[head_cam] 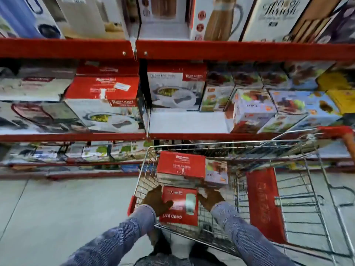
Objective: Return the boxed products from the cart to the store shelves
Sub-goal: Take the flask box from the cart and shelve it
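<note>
A wire shopping cart (269, 144) stands against red store shelves. Inside it, nearest me, lies a red box (179, 206) printed "GOOD DAY". My left hand (155, 200) presses its left side and my right hand (210, 197) its right side, both down in the cart. Behind it sits a larger red-topped box (180, 165), and beside that a small pale box (216, 172) with a food picture. On the middle shelf there is a bare white gap (187, 121) between a white-and-red dish box (175, 89) and a stack of colourful boxes (251, 110).
The cart's red child-seat flap (266, 204) and red handle (345, 137) lie to the right. The upper shelf (230, 49) holds tall flask boxes, and the lower shelf (76, 162) holds flat boxes. Grey tiled floor (57, 208) spreads to the left.
</note>
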`<state>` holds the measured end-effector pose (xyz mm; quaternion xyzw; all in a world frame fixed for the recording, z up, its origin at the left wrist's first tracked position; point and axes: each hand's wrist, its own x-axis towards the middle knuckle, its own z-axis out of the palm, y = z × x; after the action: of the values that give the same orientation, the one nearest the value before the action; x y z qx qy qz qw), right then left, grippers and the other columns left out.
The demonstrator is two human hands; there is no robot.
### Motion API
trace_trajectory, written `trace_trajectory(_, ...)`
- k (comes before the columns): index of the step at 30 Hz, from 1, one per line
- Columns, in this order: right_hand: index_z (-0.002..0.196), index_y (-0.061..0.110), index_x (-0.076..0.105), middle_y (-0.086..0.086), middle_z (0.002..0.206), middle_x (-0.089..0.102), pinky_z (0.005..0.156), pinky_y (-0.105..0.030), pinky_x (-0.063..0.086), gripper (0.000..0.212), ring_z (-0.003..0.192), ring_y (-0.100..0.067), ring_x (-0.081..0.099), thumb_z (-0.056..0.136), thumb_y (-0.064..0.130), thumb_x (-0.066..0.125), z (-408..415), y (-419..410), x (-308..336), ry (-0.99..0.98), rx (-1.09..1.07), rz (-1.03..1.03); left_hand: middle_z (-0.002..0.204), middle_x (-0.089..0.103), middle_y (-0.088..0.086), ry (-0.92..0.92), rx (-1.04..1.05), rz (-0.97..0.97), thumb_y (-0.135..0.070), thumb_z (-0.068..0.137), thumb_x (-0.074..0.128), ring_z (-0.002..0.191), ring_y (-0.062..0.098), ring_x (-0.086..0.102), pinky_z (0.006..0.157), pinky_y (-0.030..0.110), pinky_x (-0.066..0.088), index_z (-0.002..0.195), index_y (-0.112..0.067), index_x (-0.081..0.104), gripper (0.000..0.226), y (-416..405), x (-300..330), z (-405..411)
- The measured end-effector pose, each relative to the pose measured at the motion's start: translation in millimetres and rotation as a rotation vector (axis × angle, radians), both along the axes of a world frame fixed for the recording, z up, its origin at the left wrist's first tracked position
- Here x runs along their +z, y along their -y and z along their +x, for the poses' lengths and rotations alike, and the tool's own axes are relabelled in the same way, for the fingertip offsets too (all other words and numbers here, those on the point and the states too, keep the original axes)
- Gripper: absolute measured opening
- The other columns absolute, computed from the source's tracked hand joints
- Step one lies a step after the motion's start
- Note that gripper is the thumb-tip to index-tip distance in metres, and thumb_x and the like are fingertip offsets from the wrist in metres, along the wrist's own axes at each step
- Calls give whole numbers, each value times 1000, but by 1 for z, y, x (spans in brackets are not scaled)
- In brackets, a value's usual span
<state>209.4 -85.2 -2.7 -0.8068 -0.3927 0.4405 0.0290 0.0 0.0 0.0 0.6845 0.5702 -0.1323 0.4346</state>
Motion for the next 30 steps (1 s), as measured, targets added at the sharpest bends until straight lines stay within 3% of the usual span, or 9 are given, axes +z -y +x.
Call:
trace_trajectory(2,93,13,63,-13,94,63,84,-29,42,48,93,-25,64,95,53,38,-7,4,-13,-96,-64,-169,144,53,16,-32,145,-213,-44,79,72,131,30,52,110,35,41,141,-4,42,79,4,-12,2)
trace_trajectory(4,73,16,55,-8,79,57,78,-31,42,51,70,-21,55,94,57,35,-13,10,-22,-204,-157,-228,134,62,18,14,283,-389,-44,69,75,121,31,60,107,39,46,133,-2,53,79,9,-21,0)
trace_trajectory(6,93,10,66,-17,99,66,90,-39,49,49,84,-24,57,94,52,41,-17,15,-30,-326,-344,-206,120,71,16,74,407,-430,-42,60,75,109,30,68,101,41,51,122,-7,63,72,16,-33,-2)
trace_trajectory(9,127,11,59,-15,132,60,105,-47,45,46,113,-28,58,95,42,49,-17,18,-36,-422,-476,-117,113,74,14,157,522,-412,-36,67,76,96,27,70,98,39,53,114,-10,68,55,23,-34,-4)
trace_trajectory(14,92,29,76,-14,111,73,98,-54,49,19,109,-37,64,89,24,58,-6,19,-9,-484,-543,108,106,74,10,303,600,-367,-38,61,71,100,30,66,90,43,55,97,-19,71,40,23,1,-9)
trace_trajectory(18,104,35,71,7,110,74,95,-41,54,35,108,-19,67,86,6,64,4,23,44,-540,-445,401,88,76,-5,494,566,-194,-45,49,68,90,24,69,82,38,54,94,-34,72,47,17,61,-19)
trace_trajectory(21,122,32,59,29,101,72,81,-18,55,53,104,2,67,82,-3,68,9,23,97,-568,-302,556,98,75,-9,646,482,-14,-51,47,67,85,14,69,75,28,55,111,-32,69,66,9,117,-25)
trace_trajectory(27,131,34,50,18,118,70,87,-30,57,85,111,-9,66,56,43,89,8,17,205,-513,-155,844,119,67,-7,811,246,351,-41,54,86,107,9,68,82,23,56,130,-25,59,82,-9,208,-26)
trace_trajectory(30,132,40,50,20,123,66,87,-27,57,95,117,-8,63,47,43,93,7,7,245,-488,-103,982,116,65,-12,826,168,543,-45,52,92,104,4,68,82,22,57,133,-31,56,90,-21,242,-25)
